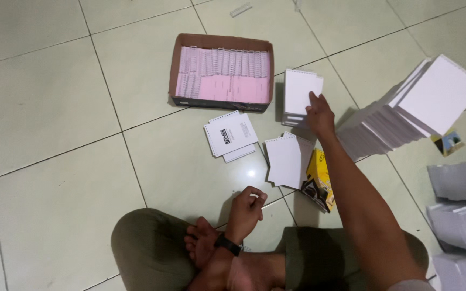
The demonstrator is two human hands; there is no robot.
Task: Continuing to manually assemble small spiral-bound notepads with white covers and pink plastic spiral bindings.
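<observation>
I sit cross-legged on a tiled floor. My right hand [319,114] reaches forward and rests its fingers on the top sheet of a small stack of punched white cards [299,91]. My left hand [246,207], with a black wristband, hangs loosely curled above my crossed feet and holds nothing. Between the hands lie another pile of punched white sheets [286,160] and a printed cover sheet [230,133].
A shallow cardboard box [178,54] with pink sheets and white spiral binding coils sits ahead. A yellow packet [319,180] lies by my right forearm. A long slumped stack of white sheets [405,110] spreads to the right, with more paper piles [462,215] at the right edge.
</observation>
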